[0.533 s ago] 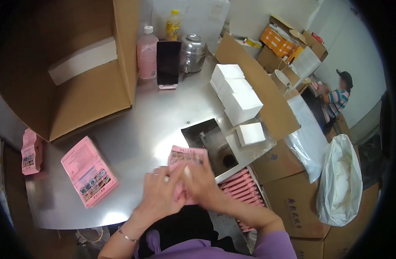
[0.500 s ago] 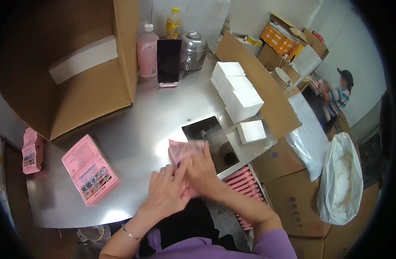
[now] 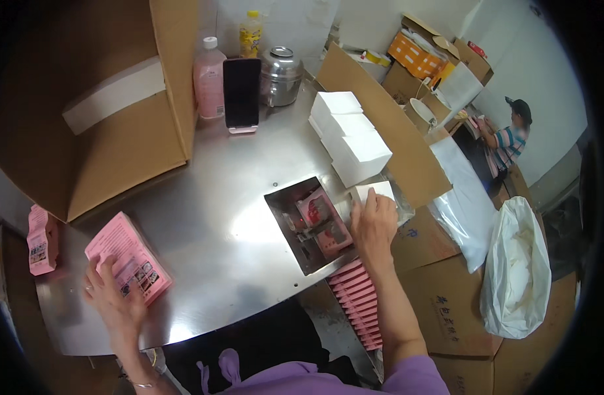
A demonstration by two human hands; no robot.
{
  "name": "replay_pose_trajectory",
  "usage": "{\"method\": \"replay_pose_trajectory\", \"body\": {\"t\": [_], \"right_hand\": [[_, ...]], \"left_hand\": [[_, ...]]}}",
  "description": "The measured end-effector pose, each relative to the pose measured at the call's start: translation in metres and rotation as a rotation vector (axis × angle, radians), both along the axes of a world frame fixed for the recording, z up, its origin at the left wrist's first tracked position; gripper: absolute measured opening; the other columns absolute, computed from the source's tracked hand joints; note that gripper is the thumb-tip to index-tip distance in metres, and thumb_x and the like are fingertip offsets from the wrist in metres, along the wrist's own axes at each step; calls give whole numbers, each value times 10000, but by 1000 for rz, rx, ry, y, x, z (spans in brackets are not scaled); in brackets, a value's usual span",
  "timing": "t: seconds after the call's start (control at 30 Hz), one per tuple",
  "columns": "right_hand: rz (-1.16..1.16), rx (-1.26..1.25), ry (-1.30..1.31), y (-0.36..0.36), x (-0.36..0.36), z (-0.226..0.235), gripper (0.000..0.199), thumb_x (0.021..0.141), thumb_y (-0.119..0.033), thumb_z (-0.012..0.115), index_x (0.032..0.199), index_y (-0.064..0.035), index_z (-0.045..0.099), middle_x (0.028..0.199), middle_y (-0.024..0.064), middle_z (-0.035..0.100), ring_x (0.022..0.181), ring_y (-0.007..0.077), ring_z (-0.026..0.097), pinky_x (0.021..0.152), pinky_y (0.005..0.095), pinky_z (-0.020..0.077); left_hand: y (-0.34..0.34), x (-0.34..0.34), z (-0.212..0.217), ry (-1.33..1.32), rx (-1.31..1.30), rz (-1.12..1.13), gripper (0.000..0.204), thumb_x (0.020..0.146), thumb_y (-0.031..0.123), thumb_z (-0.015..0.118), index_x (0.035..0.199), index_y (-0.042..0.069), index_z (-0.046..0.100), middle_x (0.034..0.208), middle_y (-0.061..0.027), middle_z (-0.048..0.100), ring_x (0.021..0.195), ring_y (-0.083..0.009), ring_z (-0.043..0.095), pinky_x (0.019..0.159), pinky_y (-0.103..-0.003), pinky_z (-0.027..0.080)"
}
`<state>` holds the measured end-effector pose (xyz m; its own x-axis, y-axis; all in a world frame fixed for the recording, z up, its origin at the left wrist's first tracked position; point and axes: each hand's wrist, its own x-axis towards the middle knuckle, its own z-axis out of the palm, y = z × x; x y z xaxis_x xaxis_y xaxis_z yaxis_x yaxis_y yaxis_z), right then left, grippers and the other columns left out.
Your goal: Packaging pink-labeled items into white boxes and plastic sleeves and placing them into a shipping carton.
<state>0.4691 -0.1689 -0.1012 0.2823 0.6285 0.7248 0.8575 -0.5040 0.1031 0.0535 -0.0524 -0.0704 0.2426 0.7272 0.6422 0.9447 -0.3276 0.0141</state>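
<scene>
My left hand [image 3: 118, 293] rests on the near edge of a stack of pink printed sheets or flat packs [image 3: 118, 240], fingers spread over its top. At the right, my right hand [image 3: 376, 230] has its thumb and fingers on a small white paper block [image 3: 363, 191], partly hidden beneath them. Between the hands, a rectangular opening [image 3: 290, 236] in the metal table holds a pink packet with a red print [image 3: 323, 220], lying tilted by a metal part.
Taller white paper stacks [image 3: 361, 158] stand beside a cardboard flap [image 3: 394, 131]. A large open carton [image 3: 131, 158] sits at left; a phone [image 3: 241, 95], bottles and a metal pot [image 3: 282, 76] are behind. Pink packets [image 3: 356, 304] line up below the table edge. A co-worker [image 3: 509, 141] sits far right.
My hands, together on a pink piece before, have moved apart: the left to the pink stack, the right to the small white block. A pink packet now lies in the opening.
</scene>
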Motion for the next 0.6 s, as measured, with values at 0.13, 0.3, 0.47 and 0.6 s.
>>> {"method": "replay_pose_trajectory", "body": {"t": [0.13, 0.3, 0.47, 0.6], "right_hand": [[-68, -93, 108, -6, 38, -22, 154, 888, -132, 666, 992, -21, 647, 904, 171, 575, 933, 342, 563, 779, 445, 470], [62, 6, 227, -19, 45, -18, 193, 871, -14, 605, 1058, -8, 652, 945, 178, 577, 907, 365, 560, 789, 454, 467], [456, 13, 333, -12, -6, -16, 536, 783, 39, 630, 1308, 67, 531, 1288, 254, 580, 1174, 438, 574, 1024, 461, 461], [1049, -282, 215, -50, -139, -2, 318, 824, -138, 675, 1121, -26, 661, 1238, 220, 631, 1178, 354, 620, 1107, 639, 342]], "left_hand": [[20, -27, -29, 43, -247, -185, 179, 799, -52, 589, 953, 32, 556, 999, -147, 580, 995, -335, 550, 862, -468, 439], [-20, 73, -3, -309, -527, -669, 255, 759, -45, 612, 999, 31, 574, 914, -155, 538, 827, -353, 537, 688, -430, 447], [-44, 140, -60, -278, -525, -1068, 408, 708, 91, 724, 1077, -9, 583, 1122, -235, 571, 1044, -441, 563, 797, -445, 475], [-33, 120, -31, -125, -562, -918, 722, 669, 319, 812, 1252, -31, 571, 1424, -262, 463, 1256, -471, 469, 904, -501, 442]]}}
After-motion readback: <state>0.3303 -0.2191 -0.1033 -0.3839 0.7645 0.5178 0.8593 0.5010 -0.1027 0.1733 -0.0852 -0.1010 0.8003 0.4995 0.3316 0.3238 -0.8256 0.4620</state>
